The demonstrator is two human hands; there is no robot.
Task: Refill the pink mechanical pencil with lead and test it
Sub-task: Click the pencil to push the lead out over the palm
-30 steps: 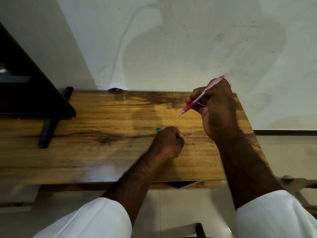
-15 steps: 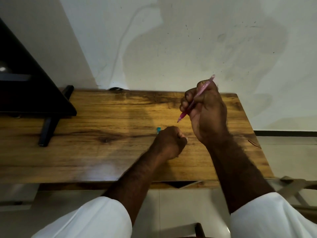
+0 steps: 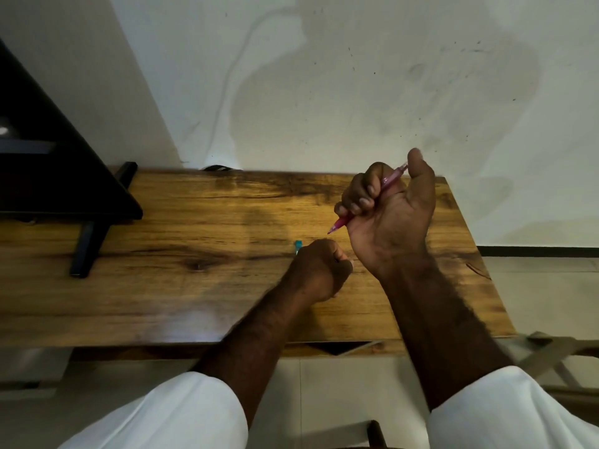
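1. The worktop (image 3: 194, 286) lies in front of me, its far edge against the wall (image 3: 356, 76).
2. A stand (image 3: 58, 176) sits on the worktop's far left part.
3. My left hand (image 3: 319, 270) rests on the worktop, right of centre; a small lead case (image 3: 297, 246) pokes out just beyond it, on the left.
4. My right hand (image 3: 389, 218) is raised just right of and behind my left hand.
5. The pencil (image 3: 366, 202) runs through my right fist, its tip pointing down-left above my left hand, its other end by my thumb.

Both forearms bare, hairy; white sleeves (image 3: 181, 413) pushed up to approx elbow; no rings/watch visible.
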